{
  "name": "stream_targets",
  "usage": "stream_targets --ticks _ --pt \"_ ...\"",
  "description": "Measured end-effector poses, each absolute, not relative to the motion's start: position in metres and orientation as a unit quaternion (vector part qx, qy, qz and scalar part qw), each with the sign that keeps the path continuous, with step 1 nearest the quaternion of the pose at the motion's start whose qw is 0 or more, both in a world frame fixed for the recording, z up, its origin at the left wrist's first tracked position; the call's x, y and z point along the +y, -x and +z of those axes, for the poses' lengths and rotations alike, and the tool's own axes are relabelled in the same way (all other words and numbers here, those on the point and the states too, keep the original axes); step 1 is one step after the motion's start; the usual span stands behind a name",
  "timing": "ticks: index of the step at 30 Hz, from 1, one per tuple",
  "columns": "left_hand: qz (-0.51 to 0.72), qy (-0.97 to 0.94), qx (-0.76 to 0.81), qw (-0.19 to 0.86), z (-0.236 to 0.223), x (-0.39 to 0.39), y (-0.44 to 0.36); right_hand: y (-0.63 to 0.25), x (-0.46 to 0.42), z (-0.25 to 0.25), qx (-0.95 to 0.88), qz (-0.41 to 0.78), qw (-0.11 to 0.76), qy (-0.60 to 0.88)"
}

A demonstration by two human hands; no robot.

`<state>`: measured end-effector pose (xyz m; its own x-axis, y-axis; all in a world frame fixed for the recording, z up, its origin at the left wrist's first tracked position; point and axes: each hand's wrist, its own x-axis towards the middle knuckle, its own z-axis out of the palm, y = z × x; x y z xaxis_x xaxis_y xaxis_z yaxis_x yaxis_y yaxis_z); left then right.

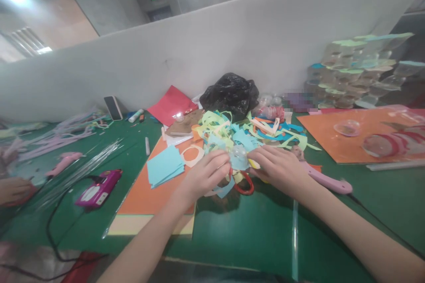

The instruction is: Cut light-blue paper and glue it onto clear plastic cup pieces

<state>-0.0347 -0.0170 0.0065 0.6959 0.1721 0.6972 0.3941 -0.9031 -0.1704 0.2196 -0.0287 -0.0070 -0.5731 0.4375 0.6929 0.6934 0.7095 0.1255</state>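
My left hand (210,171) and my right hand (279,169) face each other at the middle of the table, fingers curled in. Between the fingertips is a small clear plastic piece (239,152), gripped from both sides; its exact shape is blurred. Something yellow (254,163) shows at the right fingertips. Just below the hands lie scissors with red handles (245,184), partly hidden among paper scraps. Behind the hands spreads a heap of green and blue paper strips (215,126). Left of my left hand, light blue paper sheets (165,166) lie stacked beside a cut paper ring (197,155).
A pink glue gun (327,179) lies by my right forearm, its cord trailing right. A black plastic bag (229,95) sits behind the strips. Stacked plastic cups (358,68) stand back right. At left are a purple device (99,188) with a cable and another person's hand (15,191).
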Motion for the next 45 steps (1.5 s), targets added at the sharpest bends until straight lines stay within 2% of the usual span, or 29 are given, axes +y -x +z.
stream_targets --ticks 7,13,16,18,22,24,27,35,45 --pt "-0.352 0.911 -0.128 0.173 0.014 -0.021 0.040 -0.213 -0.036 -0.010 -0.860 -0.060 0.353 0.363" --pt "-0.311 0.923 -0.143 0.178 0.016 -0.051 0.044 -0.205 -0.042 -0.010 -0.882 0.007 0.361 0.302" --pt "-0.305 0.918 -0.159 0.198 0.012 -0.072 0.050 -0.202 -0.047 -0.009 -0.893 0.004 0.368 0.258" --pt "-0.330 0.908 -0.211 0.148 0.006 -0.086 0.052 -0.199 -0.050 -0.009 -0.894 -0.031 0.379 0.235" --pt "-0.423 0.805 -0.390 -0.141 -0.007 -0.102 0.050 -0.194 -0.055 -0.011 -0.894 -0.096 0.383 0.212" --pt "-0.425 0.743 -0.434 -0.281 -0.008 -0.102 0.045 -0.193 -0.057 -0.013 -0.900 -0.104 0.367 0.210" --pt "-0.396 0.682 -0.464 -0.405 -0.003 -0.097 0.036 -0.192 -0.058 -0.015 -0.907 -0.108 0.352 0.206" --pt "-0.439 0.559 -0.483 -0.512 0.005 -0.096 0.023 -0.196 -0.055 -0.017 -0.904 -0.129 0.363 0.187" --pt "-0.450 0.500 -0.507 -0.539 0.004 -0.100 0.022 -0.194 -0.053 -0.018 -0.902 -0.125 0.363 0.198"
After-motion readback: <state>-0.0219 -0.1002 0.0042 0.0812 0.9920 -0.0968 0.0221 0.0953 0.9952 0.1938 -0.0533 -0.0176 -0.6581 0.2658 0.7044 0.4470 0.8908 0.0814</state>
